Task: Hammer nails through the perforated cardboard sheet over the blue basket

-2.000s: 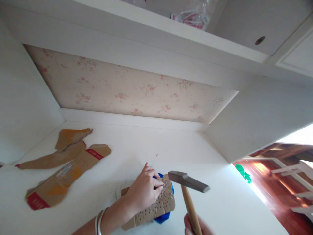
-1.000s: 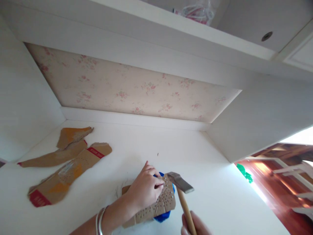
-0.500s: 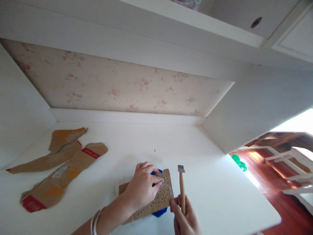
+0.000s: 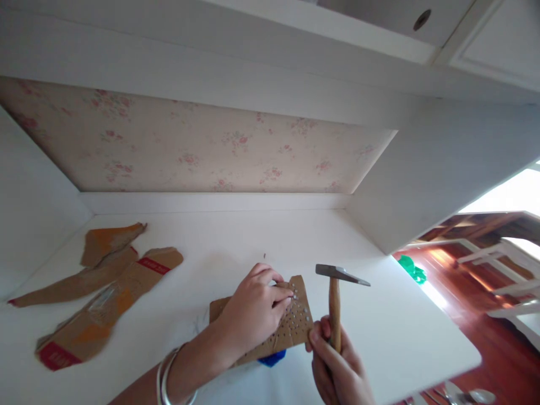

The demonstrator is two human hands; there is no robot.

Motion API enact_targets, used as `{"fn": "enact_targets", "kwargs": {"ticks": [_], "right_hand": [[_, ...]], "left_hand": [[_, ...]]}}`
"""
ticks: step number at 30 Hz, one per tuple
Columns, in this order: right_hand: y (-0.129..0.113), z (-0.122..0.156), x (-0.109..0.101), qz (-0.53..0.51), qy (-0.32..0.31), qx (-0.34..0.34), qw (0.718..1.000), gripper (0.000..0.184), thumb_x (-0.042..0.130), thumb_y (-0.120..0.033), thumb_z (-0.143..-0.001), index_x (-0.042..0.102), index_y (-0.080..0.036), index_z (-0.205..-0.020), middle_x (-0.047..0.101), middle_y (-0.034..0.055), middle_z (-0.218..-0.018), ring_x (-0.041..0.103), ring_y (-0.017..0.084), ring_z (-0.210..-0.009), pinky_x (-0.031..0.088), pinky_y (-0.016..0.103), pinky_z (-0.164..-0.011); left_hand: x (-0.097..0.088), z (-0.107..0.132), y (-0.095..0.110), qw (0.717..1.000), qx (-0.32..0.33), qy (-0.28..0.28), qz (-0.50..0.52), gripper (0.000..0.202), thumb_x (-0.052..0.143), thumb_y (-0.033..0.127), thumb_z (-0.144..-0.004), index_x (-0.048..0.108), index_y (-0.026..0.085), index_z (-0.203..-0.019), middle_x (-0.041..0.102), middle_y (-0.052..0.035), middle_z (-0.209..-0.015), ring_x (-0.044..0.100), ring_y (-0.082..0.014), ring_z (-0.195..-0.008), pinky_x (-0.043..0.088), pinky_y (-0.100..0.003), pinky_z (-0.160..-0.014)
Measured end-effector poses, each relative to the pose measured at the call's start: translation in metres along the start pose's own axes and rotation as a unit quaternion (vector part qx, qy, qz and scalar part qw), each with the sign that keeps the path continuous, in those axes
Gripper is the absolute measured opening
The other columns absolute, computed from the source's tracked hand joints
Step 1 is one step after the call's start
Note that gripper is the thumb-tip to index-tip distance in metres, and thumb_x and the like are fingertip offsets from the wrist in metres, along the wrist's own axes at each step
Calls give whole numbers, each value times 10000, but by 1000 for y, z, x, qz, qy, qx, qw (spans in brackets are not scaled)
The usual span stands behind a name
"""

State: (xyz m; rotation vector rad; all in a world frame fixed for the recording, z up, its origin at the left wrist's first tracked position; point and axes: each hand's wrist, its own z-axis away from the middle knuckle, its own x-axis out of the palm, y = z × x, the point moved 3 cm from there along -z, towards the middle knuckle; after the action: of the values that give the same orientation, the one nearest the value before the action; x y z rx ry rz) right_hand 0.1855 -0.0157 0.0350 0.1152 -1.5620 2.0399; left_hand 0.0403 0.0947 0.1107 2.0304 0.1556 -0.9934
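A brown cardboard piece (image 4: 295, 326), dotted with many small holes and several silver nail heads, is in front of me. My left hand (image 4: 261, 304) lies over its upper part, fingers curled and fingertips pressed near the nail heads by the top edge. Whether a nail is between those fingertips I cannot tell. My right hand (image 4: 337, 360) grips the wooden handle of a hammer (image 4: 334, 304), its metal head upward. The right thumb also touches the cardboard's right edge. Under the cardboard a blue object (image 4: 272, 358) shows in part; its kind is hidden.
Torn cardboard strips (image 4: 105, 304) lie on the left of the white desk (image 4: 405, 337). A small dark speck (image 4: 264, 256) is behind my left hand. Side panels and an overhead shelf enclose the desk. Beyond the right edge are a green object (image 4: 411, 270) and white furniture.
The hammer has turned so that its head shows side-on. Both hands and the cardboard have shifted slightly right and up in view, and less of the blue object shows.
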Motion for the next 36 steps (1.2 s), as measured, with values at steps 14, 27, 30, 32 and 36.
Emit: {"fn": "enact_targets", "kwargs": {"ticks": [14, 27, 30, 32, 36], "right_hand": [[40, -17, -31, 22, 17, 41, 999, 419, 773, -494, -749, 452, -241, -841, 617, -77, -647, 208, -38, -253, 178, 89, -226], [-10, -17, 3, 191, 38, -56, 979, 513, 686, -532, -827, 557, -192, -1189, 498, -106, -445, 369, 78, -312, 303, 169, -287], [-14, -26, 12, 226, 14, -67, 972, 448, 690, -499, -823, 613, -177, -1124, 699, 37, -705, 659, 199, -606, 487, 236, -406], [-12, -33, 12, 255, 20, -77, 964, 352, 696, -477, -813, 648, -189, -1011, 742, 83, -860, 706, 246, -764, 552, 283, -518], [-8, -41, 9, 328, 59, -109, 936, 266, 679, -449, -823, 654, -213, -944, 764, 76, -889, 717, 257, -778, 561, 341, -653]], "left_hand": [[48, 12, -26, 999, -32, -13, 4, 162, 649, 152, -881, 782, 243, -905, 670, -47, -1079, 576, -213, -1060, 470, -366, -968], [49, 11, -25, 998, -50, -25, -4, 187, 645, 161, -880, 777, 266, -959, 688, -28, -1051, 589, -217, -1029, 479, -387, -955], [49, 11, -24, 998, -58, -30, -6, 198, 637, 142, -872, 781, 259, -940, 687, -34, -1059, 582, -225, -1039, 477, -397, -963], [49, 12, -24, 997, -67, -36, -7, 210, 647, 113, -850, 780, 254, -930, 686, -33, -1066, 576, -227, -1052, 477, -392, -967], [49, 12, -24, 997, -69, -34, -1, 213, 638, 93, -852, 768, 243, -928, 689, -21, -1046, 576, -211, -1048, 471, -363, -969]]}}
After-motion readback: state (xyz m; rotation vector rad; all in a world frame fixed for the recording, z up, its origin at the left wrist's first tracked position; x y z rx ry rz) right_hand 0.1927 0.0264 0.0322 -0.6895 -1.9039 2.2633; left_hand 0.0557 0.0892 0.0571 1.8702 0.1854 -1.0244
